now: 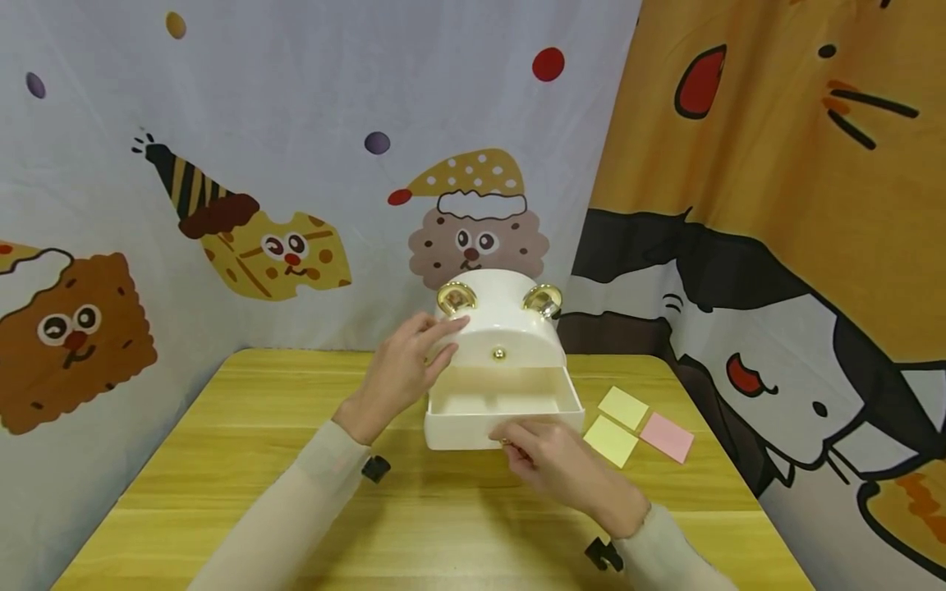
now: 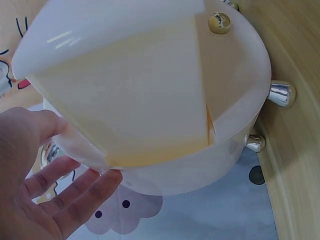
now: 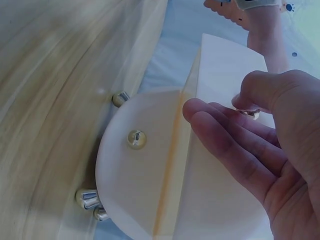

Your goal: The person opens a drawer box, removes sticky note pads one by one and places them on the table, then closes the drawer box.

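A white rounded drawer box (image 1: 502, 324) with two gold ear-like rings stands at the table's back. One drawer (image 1: 458, 431) is pulled out toward me, and its pale inside shows. At that drawer's front, my right hand (image 1: 550, 460) pinches the small gold knob (image 3: 250, 114) between thumb and fingers. My left hand (image 1: 399, 365) rests against the box's left side, its fingers loosely extended; in the left wrist view the fingertips touch the white shell. Another gold knob (image 1: 499, 354) sits above the open drawer, and a further knob (image 3: 136, 139) shows below it in the right wrist view.
Two yellow paper notes (image 1: 623, 407) and a pink note (image 1: 667, 437) lie on the wooden table (image 1: 443, 533) right of the box. Short gold feet (image 2: 282, 93) hold the box off the tabletop. Cartoon-printed curtains (image 1: 296, 98) hang behind and along the sides.
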`<state>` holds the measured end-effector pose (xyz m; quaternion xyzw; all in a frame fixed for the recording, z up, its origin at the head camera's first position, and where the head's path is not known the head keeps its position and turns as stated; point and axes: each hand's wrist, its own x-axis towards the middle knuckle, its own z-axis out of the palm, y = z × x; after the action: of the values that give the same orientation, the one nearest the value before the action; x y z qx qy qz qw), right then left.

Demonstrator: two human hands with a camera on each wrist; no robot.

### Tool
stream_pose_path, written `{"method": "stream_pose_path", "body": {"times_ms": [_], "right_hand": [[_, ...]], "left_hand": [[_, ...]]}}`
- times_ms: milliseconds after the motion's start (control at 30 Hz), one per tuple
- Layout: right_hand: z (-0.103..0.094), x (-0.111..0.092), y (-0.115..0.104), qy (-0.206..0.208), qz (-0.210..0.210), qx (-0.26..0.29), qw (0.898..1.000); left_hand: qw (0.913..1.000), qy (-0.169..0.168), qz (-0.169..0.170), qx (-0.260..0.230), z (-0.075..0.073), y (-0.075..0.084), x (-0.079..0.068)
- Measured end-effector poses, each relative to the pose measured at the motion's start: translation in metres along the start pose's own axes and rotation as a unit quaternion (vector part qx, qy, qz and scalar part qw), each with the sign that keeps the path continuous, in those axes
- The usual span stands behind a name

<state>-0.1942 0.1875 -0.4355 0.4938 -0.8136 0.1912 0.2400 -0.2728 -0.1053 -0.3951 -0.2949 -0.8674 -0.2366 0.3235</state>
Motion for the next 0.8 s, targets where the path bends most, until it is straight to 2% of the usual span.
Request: {"method": "stream_pose_path", "body": {"times_ms": [167,400,667,800], "right_hand": [[0.002,0.002,0.005,-0.003,0.004,-0.008,1.000],[0.005,0.004,0.010,-0.005,0.013,-0.019,1.000],[0.012,0.007,0.015,-0.003,0.029,-0.005,1.000],[0.015,0.009,0.019,0.003,0.028,-0.015,0.999]], "left_hand": [[0.9999,0.010,0.005,-0.001,0.001,0.000,0.001],[1.0000,0.001,-0.004,-0.005,0.001,0.000,0.001],[1.0000,0.006,-0.005,0.002,0.002,0.001,-0.001],[0.9999,0.003,-0.005,0.008,0.002,0.002,-0.001]]}}
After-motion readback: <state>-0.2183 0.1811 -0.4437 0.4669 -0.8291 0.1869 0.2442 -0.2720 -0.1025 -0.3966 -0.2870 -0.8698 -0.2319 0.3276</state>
